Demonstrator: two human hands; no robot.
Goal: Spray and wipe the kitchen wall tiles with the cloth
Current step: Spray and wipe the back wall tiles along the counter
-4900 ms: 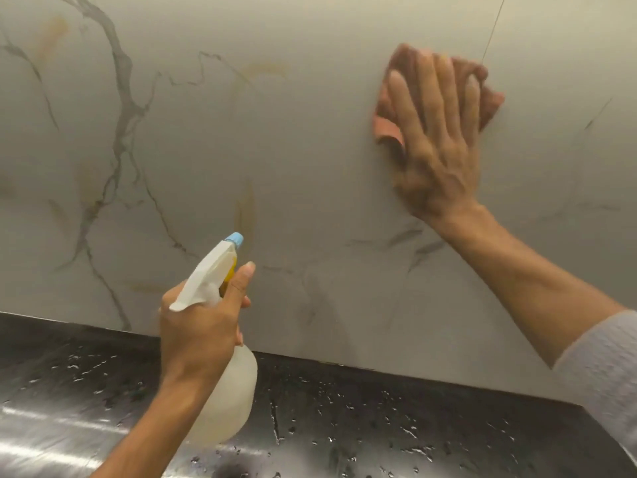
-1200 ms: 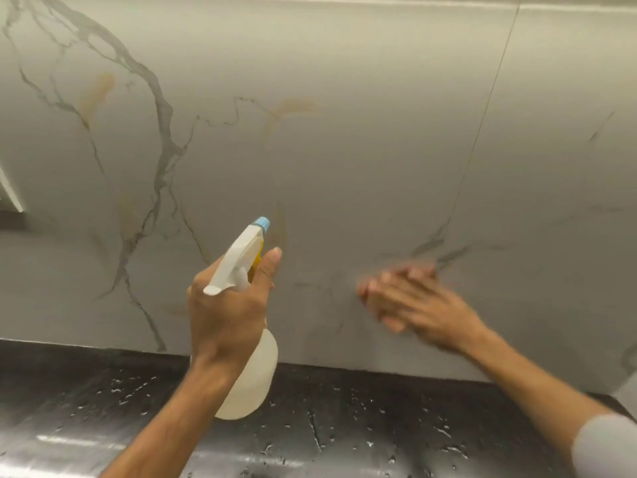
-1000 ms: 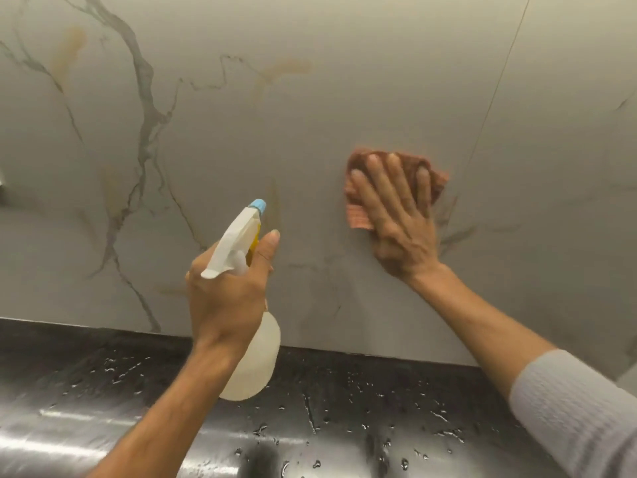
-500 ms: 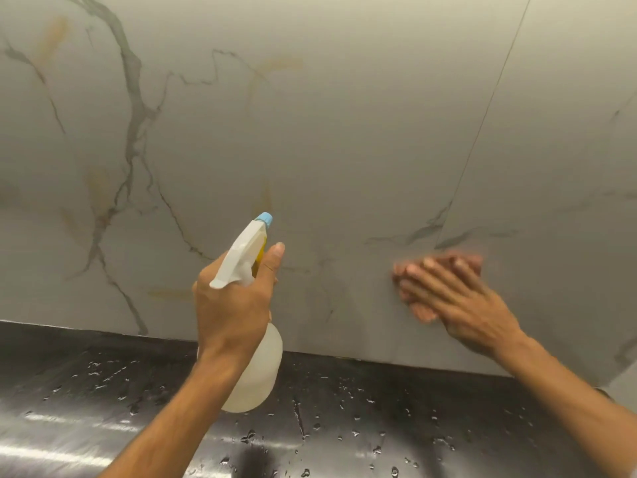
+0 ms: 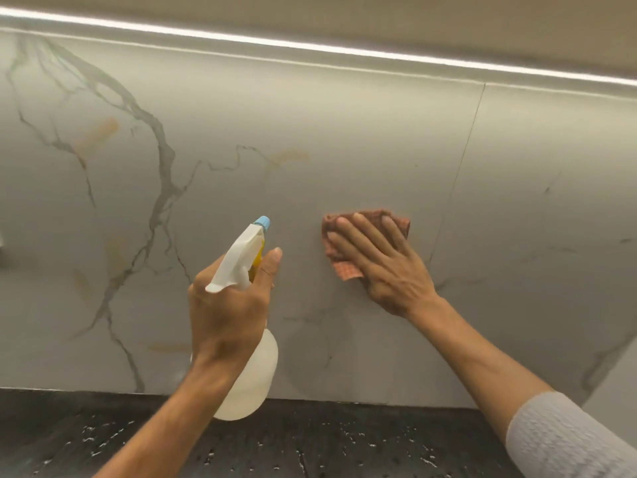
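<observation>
Grey marble-look wall tiles (image 5: pixel 344 132) with dark veins and faint orange stains fill the view. My right hand (image 5: pixel 382 263) lies flat on a reddish-brown cloth (image 5: pixel 344 270), pressing it against the wall just left of a thin vertical tile joint (image 5: pixel 462 174). My left hand (image 5: pixel 227 315) grips a translucent white spray bottle (image 5: pixel 251 381) by the neck. Its white trigger head and blue nozzle (image 5: pixel 262 221) point up at the wall, left of the cloth.
A dark, wet countertop (image 5: pixel 310 446) dotted with water drops runs along the bottom below the tiles. A bright light strip (image 5: pixel 310 43) runs under the cabinet edge along the top. A grey sleeve (image 5: pixel 565 439) covers my right forearm.
My right hand has slid the cloth up and to the left across the wall. The view has tilted upward, revealing the light strip. The left hand holds the bottle as before.
</observation>
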